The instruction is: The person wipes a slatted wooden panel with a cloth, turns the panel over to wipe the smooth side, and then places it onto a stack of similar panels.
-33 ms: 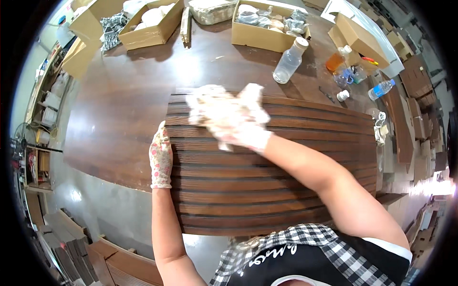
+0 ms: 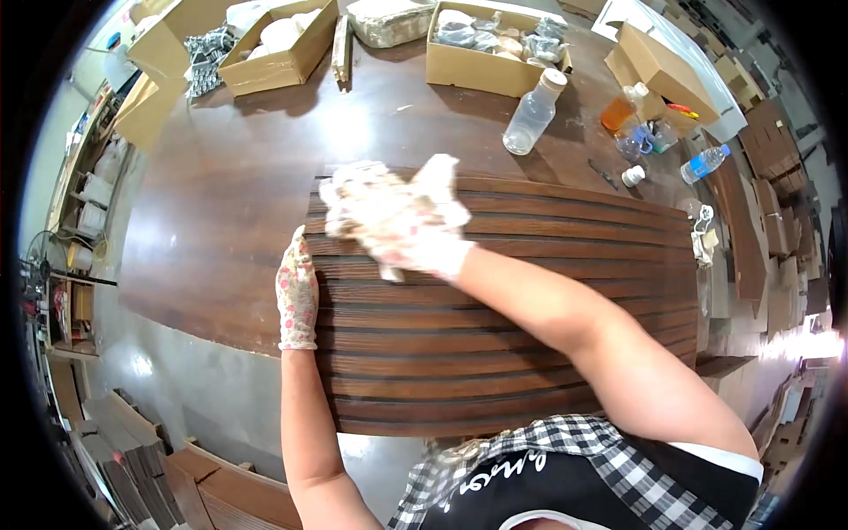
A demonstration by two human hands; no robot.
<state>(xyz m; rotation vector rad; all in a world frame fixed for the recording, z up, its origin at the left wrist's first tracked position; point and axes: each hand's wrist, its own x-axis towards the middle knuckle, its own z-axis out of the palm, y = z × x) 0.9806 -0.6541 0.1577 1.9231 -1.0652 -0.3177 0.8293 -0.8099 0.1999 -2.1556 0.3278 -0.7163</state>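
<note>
Right hand (image 2: 415,243) hidden under white rag (image 2: 389,208), grip closed on it. Left hand (image 2: 297,296) flat, open, on ridged wood panel (image 2: 530,291) left edge, holds nothing.

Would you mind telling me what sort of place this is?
Probably a woodworking or furniture-finishing workshop: a dark slatted wooden panel lies on a big worktable, with cardboard boxes of parts and stacked boards nearby.

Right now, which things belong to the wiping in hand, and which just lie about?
In use: grooved wooden panel, white rag, right hand, left hand.
Lying about: clear plastic bottle, cardboard boxes, small water bottle, orange-liquid bottle.
</note>
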